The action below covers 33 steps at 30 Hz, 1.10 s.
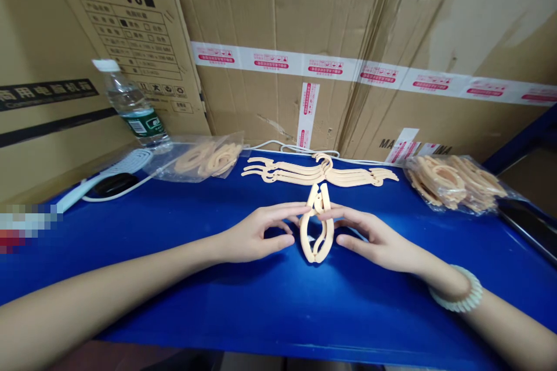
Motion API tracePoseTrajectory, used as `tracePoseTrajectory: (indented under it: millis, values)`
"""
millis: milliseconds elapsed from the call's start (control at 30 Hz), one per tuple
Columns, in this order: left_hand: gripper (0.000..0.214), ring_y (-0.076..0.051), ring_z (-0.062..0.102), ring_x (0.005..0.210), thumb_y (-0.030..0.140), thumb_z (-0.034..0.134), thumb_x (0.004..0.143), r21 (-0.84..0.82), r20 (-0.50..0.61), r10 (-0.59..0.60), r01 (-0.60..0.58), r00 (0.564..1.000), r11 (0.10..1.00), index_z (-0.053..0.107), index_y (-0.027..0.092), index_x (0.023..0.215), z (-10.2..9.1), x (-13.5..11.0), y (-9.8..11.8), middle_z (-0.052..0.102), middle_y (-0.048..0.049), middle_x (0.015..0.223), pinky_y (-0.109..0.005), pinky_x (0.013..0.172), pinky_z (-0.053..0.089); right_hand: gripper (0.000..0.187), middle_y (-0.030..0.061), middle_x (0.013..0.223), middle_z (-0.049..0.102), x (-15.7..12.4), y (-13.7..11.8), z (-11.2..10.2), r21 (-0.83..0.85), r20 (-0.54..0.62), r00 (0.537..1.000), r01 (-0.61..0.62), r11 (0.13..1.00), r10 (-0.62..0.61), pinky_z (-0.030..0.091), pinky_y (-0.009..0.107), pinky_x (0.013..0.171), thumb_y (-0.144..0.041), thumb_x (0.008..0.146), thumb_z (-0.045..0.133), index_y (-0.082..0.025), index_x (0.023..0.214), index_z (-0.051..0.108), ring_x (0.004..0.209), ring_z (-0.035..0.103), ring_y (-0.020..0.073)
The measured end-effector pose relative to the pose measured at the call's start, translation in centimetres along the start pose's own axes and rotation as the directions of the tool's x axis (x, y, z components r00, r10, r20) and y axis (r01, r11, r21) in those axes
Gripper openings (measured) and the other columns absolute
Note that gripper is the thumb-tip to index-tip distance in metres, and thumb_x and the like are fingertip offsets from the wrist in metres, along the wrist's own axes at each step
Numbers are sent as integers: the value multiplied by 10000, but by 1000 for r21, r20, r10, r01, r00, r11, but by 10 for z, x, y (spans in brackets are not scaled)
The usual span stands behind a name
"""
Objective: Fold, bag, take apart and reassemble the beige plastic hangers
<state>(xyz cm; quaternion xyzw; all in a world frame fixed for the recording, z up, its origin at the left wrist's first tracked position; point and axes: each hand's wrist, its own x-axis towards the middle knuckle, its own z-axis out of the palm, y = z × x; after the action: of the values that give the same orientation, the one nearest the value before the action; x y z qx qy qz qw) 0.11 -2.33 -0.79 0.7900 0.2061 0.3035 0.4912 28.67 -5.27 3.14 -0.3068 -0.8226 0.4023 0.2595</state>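
A folding hanger (306, 233), cream in colour, was found at the centre of the frame, folded, its two arms side by side above the blue table (261, 313). The left hand (256, 235) approached from the left of it, fingertips on its upper portion, thumb clear of its edge; finger and thumb were spread apart. The right hand (378, 240) mirrored this from the right, index fingertip laid over the piece, thumb likewise clear. Neither hand showed a visible pinch; contact beneath the hanger could not be verified. Several opened hangers (300, 170) lay overlapped just beyond it, in the upper middle. Bagged folded hangers were noted right of these (452, 182) and left of them (220, 159), near a bottle (141, 119) at upper left. In this inspector's judgement, the step in hand was handling the folded piece for opening; the next move called for a firm hold on each arm and an even outward swing about the joint.
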Motion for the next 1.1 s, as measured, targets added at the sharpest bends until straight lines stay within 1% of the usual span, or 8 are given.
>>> tracePoseTrajectory:
  millis: [133, 233, 467, 600, 667, 733, 867, 1100]
  values:
    - [601, -286, 420, 1448, 219, 573, 971, 332, 68, 99, -116, 993, 936, 393, 273, 1542, 0, -2, 4, 420, -102, 1594, -494, 1155, 418, 436, 97, 1455, 545, -1, 4, 1, -226, 15, 998, 57, 973, -55, 420, 475, 1148, -283, 1028, 556, -283, 1459, 494, 1347, 506, 254]
    - [608, -292, 403, 1446, 246, 539, 994, 520, 91, 91, -126, 992, 845, 331, 259, 1565, 2, -3, 4, 411, -107, 1598, -546, 1206, 319, 459, 118, 1466, 524, 0, 8, 5, -374, 11, 996, 83, 924, -85, 429, 488, 1137, -277, 1043, 516, -281, 1495, 443, 1345, 495, 260]
    - [569, -286, 473, 1332, 299, 541, 997, 616, 43, 72, -83, 996, 783, 359, 228, 1532, 5, -2, 1, 493, -118, 1528, -508, 1126, 410, 476, 121, 1452, 526, 1, 12, 10, -476, -27, 997, 50, 878, -72, 430, 499, 1121, -327, 1038, 524, -281, 1496, 400, 1340, 485, 277]
    - [551, -281, 471, 1334, 300, 542, 994, 635, 20, 59, -58, 998, 770, 377, 232, 1515, 6, -2, 2, 495, -107, 1527, -504, 1128, 404, 349, 118, 1321, 578, -1, 11, 4, -354, -204, 979, -46, 934, -29, 472, 467, 1038, -380, 1025, 532, -242, 1341, 475, 1207, 554, 264]
    - [547, -281, 477, 1333, 283, 552, 984, 636, 13, 64, -58, 998, 770, 391, 232, 1505, 7, -2, 3, 514, -105, 1508, -498, 1128, 406, 187, 53, 1009, 622, -2, 11, -2, -198, -380, 925, -111, 974, 28, 530, 378, 826, -399, 1008, 543, -238, 1093, 504, 909, 598, 210]
    - [542, -280, 489, 1329, 271, 558, 976, 635, 10, 75, -64, 997, 770, 404, 234, 1495, 7, -2, 4, 530, -107, 1490, -490, 1124, 414, 236, -42, 720, 496, -2, 10, -8, 36, -494, 859, -133, 990, 133, 454, 280, 584, -407, 966, 591, -250, 901, 426, 618, 465, 147]
    - [534, -281, 493, 1339, 257, 560, 970, 632, 7, 84, -69, 996, 772, 417, 244, 1484, 7, -2, 5, 527, -103, 1491, -485, 1123, 425, 418, -104, 522, 249, -1, 10, -22, 384, -527, 804, -62, 921, 274, 192, 232, 420, -404, 869, 672, -247, 694, 327, 454, 188, 89]
    - [495, -272, 444, 1412, 308, 526, 1002, 645, 75, 136, -152, 988, 749, 429, 210, 1478, 7, -4, 7, 511, -132, 1506, -481, 1182, 377, 613, -87, 463, 172, 1, 14, -27, 446, -550, 770, -57, 893, 324, 103, 264, 419, -510, 853, 671, -251, 509, 234, 421, 155, 72]
